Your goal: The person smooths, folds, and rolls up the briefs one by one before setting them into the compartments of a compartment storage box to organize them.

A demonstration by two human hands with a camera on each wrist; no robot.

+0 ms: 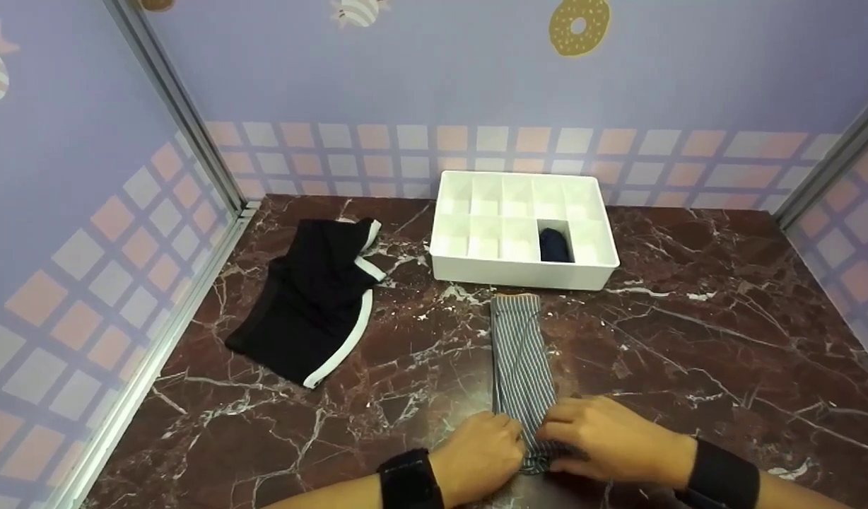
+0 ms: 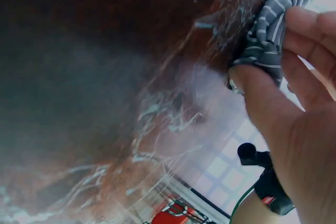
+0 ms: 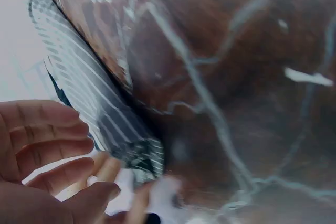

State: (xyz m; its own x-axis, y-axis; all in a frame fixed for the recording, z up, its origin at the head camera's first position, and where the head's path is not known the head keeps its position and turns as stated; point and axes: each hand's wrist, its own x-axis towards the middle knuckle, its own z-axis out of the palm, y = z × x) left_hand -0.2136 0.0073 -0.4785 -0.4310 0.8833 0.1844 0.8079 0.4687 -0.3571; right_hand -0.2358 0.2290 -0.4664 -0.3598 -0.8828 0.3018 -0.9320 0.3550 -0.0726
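Observation:
A grey-and-white striped cloth (image 1: 522,353), folded into a long narrow strip with an orange edge at its far end, lies on the table. Its near end is bunched into a small roll, clearest in the left wrist view as a striped bundle (image 2: 265,35). My left hand (image 1: 480,452) pinches that roll between thumb and fingers. Over the right side of the same end is my right hand (image 1: 611,438). In the right wrist view the right hand (image 3: 47,166) has fairly straight fingers and its thumb apart, beside the striped strip (image 3: 100,93); whether it touches is unclear.
Behind the strip stands a white divided box (image 1: 526,274), with a dark blue bundle (image 1: 554,245) in one front compartment. A black garment with white trim (image 1: 307,304) lies spread at left. Patterned walls (image 1: 406,85) enclose the marbled table (image 1: 688,367) at the back and sides.

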